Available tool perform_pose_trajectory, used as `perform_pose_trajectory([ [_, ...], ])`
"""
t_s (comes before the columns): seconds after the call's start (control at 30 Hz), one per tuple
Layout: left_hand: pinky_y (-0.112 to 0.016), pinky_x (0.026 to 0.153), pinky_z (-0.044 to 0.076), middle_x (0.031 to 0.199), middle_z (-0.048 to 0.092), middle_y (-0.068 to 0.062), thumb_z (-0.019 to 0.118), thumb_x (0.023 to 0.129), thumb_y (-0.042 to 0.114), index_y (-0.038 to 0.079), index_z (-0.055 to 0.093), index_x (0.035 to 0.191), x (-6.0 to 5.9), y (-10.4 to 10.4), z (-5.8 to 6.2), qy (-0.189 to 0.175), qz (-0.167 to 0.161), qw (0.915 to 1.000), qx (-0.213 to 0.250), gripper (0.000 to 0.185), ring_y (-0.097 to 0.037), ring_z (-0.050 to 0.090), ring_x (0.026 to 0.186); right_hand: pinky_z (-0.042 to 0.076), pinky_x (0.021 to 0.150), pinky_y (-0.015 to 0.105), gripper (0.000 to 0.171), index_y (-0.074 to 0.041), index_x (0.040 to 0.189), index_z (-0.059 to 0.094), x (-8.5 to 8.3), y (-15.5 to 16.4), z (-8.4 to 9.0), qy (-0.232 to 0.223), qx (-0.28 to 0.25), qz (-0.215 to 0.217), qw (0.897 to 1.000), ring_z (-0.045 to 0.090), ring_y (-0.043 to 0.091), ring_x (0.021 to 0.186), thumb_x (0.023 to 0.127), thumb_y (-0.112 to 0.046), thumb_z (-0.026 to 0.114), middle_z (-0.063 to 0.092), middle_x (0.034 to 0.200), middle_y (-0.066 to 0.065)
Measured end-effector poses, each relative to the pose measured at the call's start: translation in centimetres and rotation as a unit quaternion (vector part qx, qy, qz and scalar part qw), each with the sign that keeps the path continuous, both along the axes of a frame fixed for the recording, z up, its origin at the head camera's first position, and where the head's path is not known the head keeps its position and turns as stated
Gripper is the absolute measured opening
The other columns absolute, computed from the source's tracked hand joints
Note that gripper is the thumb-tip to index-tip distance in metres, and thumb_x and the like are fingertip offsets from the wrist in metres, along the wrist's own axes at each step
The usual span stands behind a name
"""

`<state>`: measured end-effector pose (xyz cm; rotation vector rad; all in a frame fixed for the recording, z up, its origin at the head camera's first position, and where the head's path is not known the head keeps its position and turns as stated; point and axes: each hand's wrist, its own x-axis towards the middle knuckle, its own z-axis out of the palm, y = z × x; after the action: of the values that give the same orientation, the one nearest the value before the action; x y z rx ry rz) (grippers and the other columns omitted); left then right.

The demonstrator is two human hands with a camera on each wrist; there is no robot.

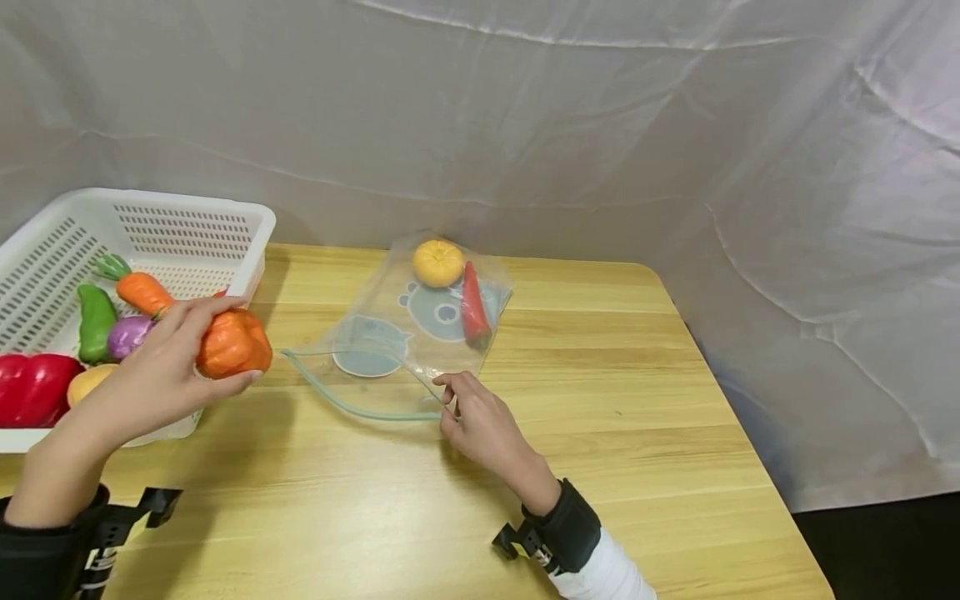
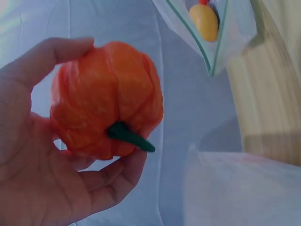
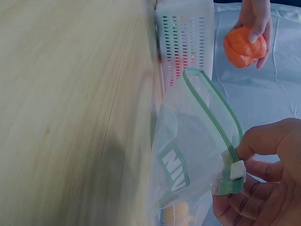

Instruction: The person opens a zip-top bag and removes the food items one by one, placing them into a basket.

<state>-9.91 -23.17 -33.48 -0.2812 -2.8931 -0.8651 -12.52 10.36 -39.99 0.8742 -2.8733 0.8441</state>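
My left hand (image 1: 161, 358) grips an orange toy pumpkin (image 1: 234, 343), raised over the right side of the white basket. Its green stem (image 2: 130, 135) shows in the left wrist view. With my right hand (image 1: 483, 421) I pinch the right corner of a clear zip bag (image 1: 360, 387), close to its white slider (image 3: 238, 170). The bag's green-edged mouth stands parted toward me. Inside the bag, at its far end, lie a yellow pumpkin-shaped piece (image 1: 438, 263) and a red chili pepper (image 1: 474, 304).
The white basket (image 1: 258, 225) at the left holds a carrot (image 1: 144, 292), a green pepper (image 1: 96, 323), a purple piece (image 1: 130, 335), a red bell pepper (image 1: 37, 389) and a yellow piece (image 1: 88, 382). Grey cloth (image 1: 480, 125) hangs behind the wooden table (image 1: 600, 375).
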Motion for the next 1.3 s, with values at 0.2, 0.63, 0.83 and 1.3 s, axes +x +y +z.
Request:
perform_pose_trajectory([
  [0.2,-0.070,0.073,0.038,0.124,0.030,-0.036,0.077,0.073,0.011,-0.001,0.032,0.138,0.0,-1.4,-0.5,0.018,0.041,0.9990,-0.002,0.080,-0.051,0.038,0.102,0.038,0.055,0.014,0.037,-0.004,0.119,0.056,0.0,-0.1,-0.1,0.000,-0.001,0.003,1.000,0.051,0.010,0.069,0.083,-0.003,0.060,0.055,0.090,0.001],
  [0.63,-0.075,0.074,0.035,0.134,0.015,-0.044,0.071,0.076,0.004,-0.006,0.021,0.142,0.1,-2.7,-0.7,-0.011,0.107,0.9942,0.003,0.083,-0.059,0.028,0.105,0.038,0.055,0.014,0.037,-0.004,0.119,0.056,0.0,-0.2,-0.1,-0.004,-0.003,0.004,1.000,0.050,0.008,0.068,0.082,-0.003,0.061,0.055,0.090,0.001],
  [0.83,-0.077,0.079,0.033,0.140,0.008,-0.042,0.068,0.078,0.002,-0.006,0.018,0.143,0.0,-3.2,-0.9,-0.002,0.118,0.9930,0.011,0.082,-0.062,0.023,0.111,0.039,0.055,0.014,0.038,-0.004,0.119,0.056,0.1,-0.3,-0.2,-0.008,-0.007,0.005,1.000,0.050,0.008,0.068,0.082,-0.003,0.061,0.056,0.091,0.001],
  [1.3,-0.074,0.102,0.000,0.150,-0.004,-0.035,0.052,0.089,0.000,-0.011,0.015,0.142,-0.5,-3.4,-1.0,0.016,0.089,0.9951,0.039,0.065,-0.049,-0.008,0.140,0.038,0.055,0.014,0.037,-0.004,0.120,0.056,0.1,-0.1,-0.1,-0.003,-0.009,0.006,1.000,0.049,0.007,0.068,0.083,-0.002,0.059,0.055,0.091,0.001],
])
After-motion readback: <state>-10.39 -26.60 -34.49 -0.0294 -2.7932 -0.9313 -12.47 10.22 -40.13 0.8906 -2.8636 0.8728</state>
